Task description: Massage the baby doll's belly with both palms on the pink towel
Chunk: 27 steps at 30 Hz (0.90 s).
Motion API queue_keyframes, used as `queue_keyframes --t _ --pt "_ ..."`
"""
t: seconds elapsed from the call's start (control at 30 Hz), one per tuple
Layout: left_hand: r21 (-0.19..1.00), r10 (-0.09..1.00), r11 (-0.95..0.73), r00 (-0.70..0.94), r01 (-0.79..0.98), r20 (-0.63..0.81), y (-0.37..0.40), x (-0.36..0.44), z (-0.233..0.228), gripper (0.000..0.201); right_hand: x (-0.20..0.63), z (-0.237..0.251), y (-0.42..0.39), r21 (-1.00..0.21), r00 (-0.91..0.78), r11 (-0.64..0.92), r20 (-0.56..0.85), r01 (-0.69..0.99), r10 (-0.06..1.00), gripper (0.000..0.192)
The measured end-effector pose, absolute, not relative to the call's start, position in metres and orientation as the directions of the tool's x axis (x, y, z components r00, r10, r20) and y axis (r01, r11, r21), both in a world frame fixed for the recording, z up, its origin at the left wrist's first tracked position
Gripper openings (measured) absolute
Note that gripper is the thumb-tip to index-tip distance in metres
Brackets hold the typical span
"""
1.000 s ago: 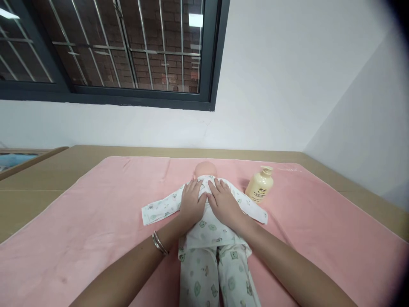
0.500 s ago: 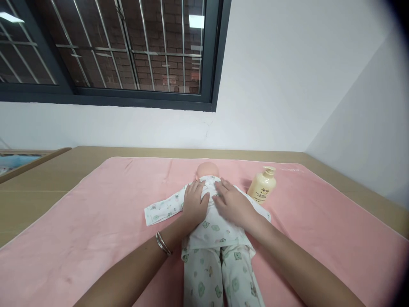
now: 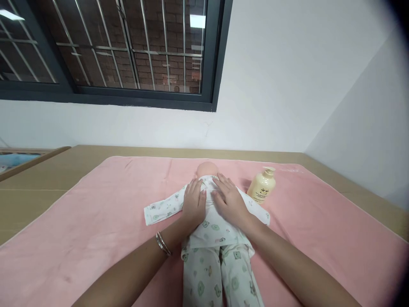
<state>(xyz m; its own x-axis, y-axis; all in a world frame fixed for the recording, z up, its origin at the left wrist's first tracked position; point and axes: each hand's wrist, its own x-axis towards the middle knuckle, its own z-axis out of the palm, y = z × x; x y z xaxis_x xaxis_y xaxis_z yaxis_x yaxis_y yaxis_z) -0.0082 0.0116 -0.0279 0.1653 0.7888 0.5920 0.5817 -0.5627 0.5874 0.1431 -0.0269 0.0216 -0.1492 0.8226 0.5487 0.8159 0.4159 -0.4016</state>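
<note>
Fingers of left hand (image 3: 193, 204) and right hand (image 3: 230, 203) flat, unclenched, pressing baby doll (image 3: 209, 226) chest; nothing gripped. Doll likely light, soft; support under torso.

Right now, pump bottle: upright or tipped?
Upright. The cream pump bottle stands base-down on the pink blanket, pump head on top, to the right of the doll, untouched by either hand.

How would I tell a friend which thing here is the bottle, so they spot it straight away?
Start at the pink blanket spread over the tan table. A doll in printed pyjamas lies in its middle under the left hand and right hand. Just right of the doll's head stands the bottle: pale yellow, upright, with a pump top, the only hard container there.
</note>
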Motion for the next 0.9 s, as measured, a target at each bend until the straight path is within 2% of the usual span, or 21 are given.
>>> queue_keyframes --t 0.1,0.27,0.47,0.63,0.9 --pt "0.584 0.786 -0.563 0.161 0.584 0.597 0.012 -0.008 -0.029 0.047 0.140 0.017 -0.027 -0.391 -0.150 0.423 0.564 0.818 0.812 0.043" --pt "0.580 0.783 -0.561 0.151 0.590 0.603 0.013 -0.009 -0.028 0.045 0.135 0.009 -0.024 -0.388 -0.193 0.413 0.493 0.824 0.848 0.041" --pt "0.576 0.798 -0.546 0.168 0.608 0.579 0.012 -0.009 -0.023 0.042 0.137 0.026 -0.032 -0.353 -0.147 0.370 0.523 0.859 0.840 0.041" --pt "0.547 0.809 -0.527 0.186 0.651 0.558 0.012 -0.008 -0.020 0.039 0.134 0.014 -0.027 -0.344 -0.161 0.332 0.442 0.878 0.882 0.043" --pt "0.530 0.811 -0.529 0.212 0.663 0.545 0.012 -0.010 -0.016 0.039 0.132 0.011 -0.028 -0.353 -0.155 0.328 0.439 0.876 0.885 0.044"
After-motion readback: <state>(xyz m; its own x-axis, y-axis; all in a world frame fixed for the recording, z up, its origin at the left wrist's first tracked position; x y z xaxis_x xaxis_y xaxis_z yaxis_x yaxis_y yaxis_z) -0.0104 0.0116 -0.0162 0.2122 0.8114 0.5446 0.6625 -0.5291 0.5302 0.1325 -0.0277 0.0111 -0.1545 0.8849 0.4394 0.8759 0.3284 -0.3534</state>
